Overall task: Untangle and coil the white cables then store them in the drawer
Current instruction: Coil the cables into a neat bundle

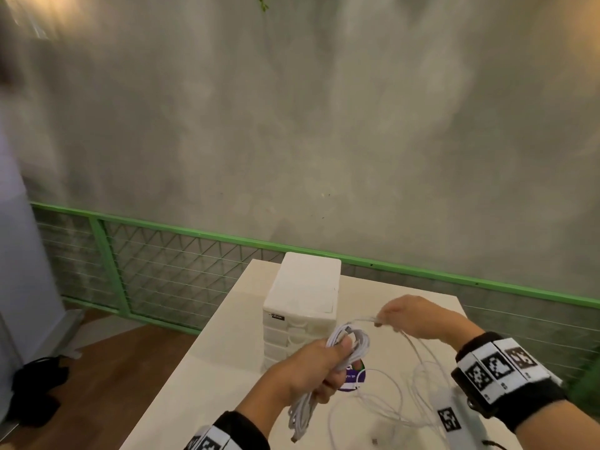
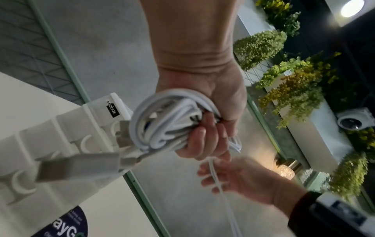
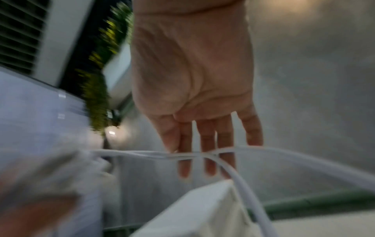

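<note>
Now a bundle of coiled white cable [image 1: 349, 347] is held up above the pale flat table [image 1: 207, 368] by the left hand [image 1: 311, 368]. Its fingers [image 2: 202, 141] are curled tight around the loops, with the thumb laid over the top. From the wrist view, 2 white plug ends [image 2: 81, 165] are seen sticking out of the bundle.

A loose white cable strand [image 1: 367, 319] is pinched by the right hand [image 1: 418, 316] between the thumb and the first finger. The other fingers [image 3: 209, 144] of that hand are spread out almost straight. The strand is stretched from the bundle to this pinch, just in front of the drawers.

More loose white cable [image 1: 389, 397] is left lying in big messy loops on the table, below the right hand. A white plastic tower of small drawers [image 1: 302, 306] is stood on the table behind the hands, and every drawer that can be seen is pushed in. A round purple sticker [image 1: 352, 380] is stuck on the table, partly hidden by the left hand. Black wrist bands with square marks [image 1: 496, 368] are worn on both arms.
</note>
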Tool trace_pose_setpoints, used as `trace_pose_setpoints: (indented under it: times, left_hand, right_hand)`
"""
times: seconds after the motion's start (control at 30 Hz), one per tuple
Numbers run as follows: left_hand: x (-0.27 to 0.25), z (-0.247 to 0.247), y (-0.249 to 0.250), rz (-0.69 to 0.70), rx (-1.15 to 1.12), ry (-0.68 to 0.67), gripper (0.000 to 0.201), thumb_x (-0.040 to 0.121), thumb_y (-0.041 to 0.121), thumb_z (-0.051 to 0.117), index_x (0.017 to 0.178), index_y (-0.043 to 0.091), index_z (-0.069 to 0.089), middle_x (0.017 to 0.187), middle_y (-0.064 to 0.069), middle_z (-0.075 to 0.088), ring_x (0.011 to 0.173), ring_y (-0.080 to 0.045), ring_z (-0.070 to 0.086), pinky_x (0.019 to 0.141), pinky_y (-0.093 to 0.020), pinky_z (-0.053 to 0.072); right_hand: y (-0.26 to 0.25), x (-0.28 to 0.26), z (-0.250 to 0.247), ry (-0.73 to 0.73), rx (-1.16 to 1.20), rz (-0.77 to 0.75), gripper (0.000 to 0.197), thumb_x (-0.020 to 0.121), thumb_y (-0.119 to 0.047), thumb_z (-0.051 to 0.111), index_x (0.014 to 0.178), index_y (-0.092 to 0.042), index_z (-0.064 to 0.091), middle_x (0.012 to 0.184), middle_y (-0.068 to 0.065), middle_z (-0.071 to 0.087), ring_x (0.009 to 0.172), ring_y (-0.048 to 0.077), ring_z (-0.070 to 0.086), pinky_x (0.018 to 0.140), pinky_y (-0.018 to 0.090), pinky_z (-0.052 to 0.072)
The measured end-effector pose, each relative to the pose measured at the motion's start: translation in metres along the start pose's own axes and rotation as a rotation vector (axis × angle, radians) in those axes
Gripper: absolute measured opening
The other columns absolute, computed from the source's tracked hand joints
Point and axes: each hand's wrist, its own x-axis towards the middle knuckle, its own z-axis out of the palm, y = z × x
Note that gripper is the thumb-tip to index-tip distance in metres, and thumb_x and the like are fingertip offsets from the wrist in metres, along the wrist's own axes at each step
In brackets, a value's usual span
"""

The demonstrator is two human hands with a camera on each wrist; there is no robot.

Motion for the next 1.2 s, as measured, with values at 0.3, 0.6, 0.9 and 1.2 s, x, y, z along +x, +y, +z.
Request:
trace_pose_setpoints:
  times: [0.3,0.6,0.9,1.2]
  left_hand:
    - [0.001,0.008,0.008,-0.117,-0.07,-0.016,0.052,0.098,0.035,0.037,0.053,0.021,0.057,0.042,0.008,0.028,0.034,-0.004,0.019,0.038,-0.013,0.017]
    - [-0.001,0.011,-0.008,-0.075,-0.414,-0.248,0.014,0.091,0.016,0.049,0.089,0.01,0.062,0.048,0.005,0.042,0.034,-0.004,0.037,0.044,-0.017,0.038]
    - [0.011,0.002,-0.008,-0.05,-0.256,-0.184,0.01,0.09,0.004,0.052,0.087,0.002,0.061,0.071,-0.006,0.073,0.073,-0.017,0.072,0.073,-0.025,0.056]
    - [0.011,0.004,-0.003,0.044,-0.847,0.073,0.006,0.079,0.014,0.052,0.078,0.009,0.051,0.044,0.004,0.041,0.03,-0.006,0.034,0.038,-0.016,0.041]
  right_hand:
    - [-0.051,-0.001,0.045,0.3,0.143,-0.226,0.057,0.094,-0.049,0.035,0.053,-0.01,0.047,0.052,0.006,0.049,0.056,0.022,0.043,0.062,0.036,0.035]
    - [-0.05,0.014,0.047,0.381,0.277,-0.14,0.062,0.093,-0.035,0.048,0.036,-0.017,0.033,0.026,-0.008,0.039,0.037,0.0,0.046,0.051,0.007,0.036]
    - [-0.055,0.02,0.039,0.294,0.099,-0.225,0.061,0.094,-0.028,0.046,0.036,-0.019,0.031,0.024,-0.021,0.041,0.039,-0.005,0.049,0.045,0.011,0.032]
    - [-0.032,0.014,0.042,0.27,0.616,-0.078,0.038,0.094,-0.046,0.039,0.069,-0.025,0.059,0.049,-0.01,0.052,0.041,0.0,0.041,0.049,0.016,0.029]
